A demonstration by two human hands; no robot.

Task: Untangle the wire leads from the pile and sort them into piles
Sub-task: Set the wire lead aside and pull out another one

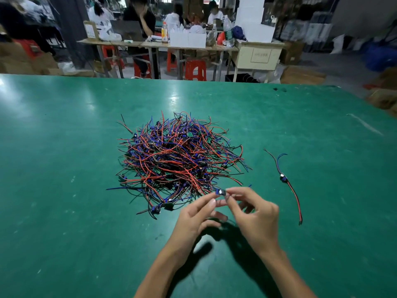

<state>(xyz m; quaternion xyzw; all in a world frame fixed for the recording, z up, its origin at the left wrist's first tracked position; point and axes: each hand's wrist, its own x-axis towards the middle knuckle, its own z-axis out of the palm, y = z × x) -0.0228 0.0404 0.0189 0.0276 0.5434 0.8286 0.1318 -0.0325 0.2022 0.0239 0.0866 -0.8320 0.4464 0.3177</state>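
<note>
Pile: huge tangle of red, blue and black wire leads (180, 160) sits mid tabletop (64, 147), pretty much untouched as far as I can judge, so this is early days.

Sorted so far: just one lead (283, 179) laid out on its own, well off to the right of the pile.

Left hand (193, 220): fingers curled, tips pinching a small dark module (221, 192) at the near edge of the pile.

Right hand (255, 218): also pinching that same module from the other side, thumb and forefinger closed on it, the other fingers loosely curled behind.

Where the module's wires go: can't really tell, they look like they trail back into the tangle, and a blue end pokes up just past the right hand.

Step in hand: I'd guess freeing this one lead from the heap.

How I'd do it: keep hold of the module, not the thin wires, and draw it slowly toward yourself. If the heap starts to drag along, stop and pin it with one hand, then work the snagged wire out rather than yanking.

Where to put it: beside the lone lead on the right, same way round, so that group stays neat.

Background: other folks at benches behind, not relevant.
</note>
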